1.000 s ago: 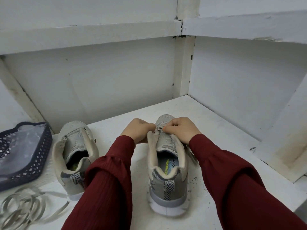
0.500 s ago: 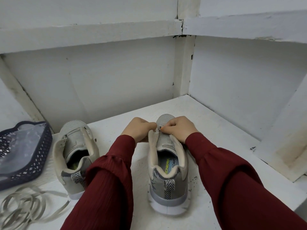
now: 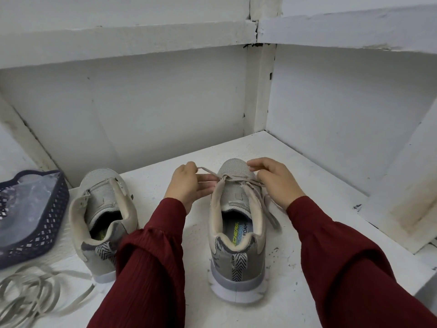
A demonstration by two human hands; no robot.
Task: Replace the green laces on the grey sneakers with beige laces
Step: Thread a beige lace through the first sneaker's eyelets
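Surface (image 3: pixel 283 301), white and scuffed, fills a corner between white walls (image 3: pixel 165 102). Basket (image 3: pixel 54 221), dark blue with a clear bag (image 3: pixel 21 204) inside, sits at its 9 o'clock edge. Two grey sneakers stand with heels toward the camera: the right sneaker (image 3: pixel 237 233) near 6 o'clock, the left sneaker (image 3: pixel 104 209) apart from it at 8 o'clock, tongue raised. The left hand (image 3: pixel 186 185), at 9 o'clock of the right sneaker's toe, has its grip pinched on the beige lace (image 3: pixel 236 179), which crosses the lowest eyelets. The right hand (image 3: pixel 276 181) curls at 3 o'clock of the toe. The lace runs under it, and I cannot tell whether its grip clamps the lace. Loose laces (image 3: pixel 30 292) lie tangled at 7 o'clock, near the basket.
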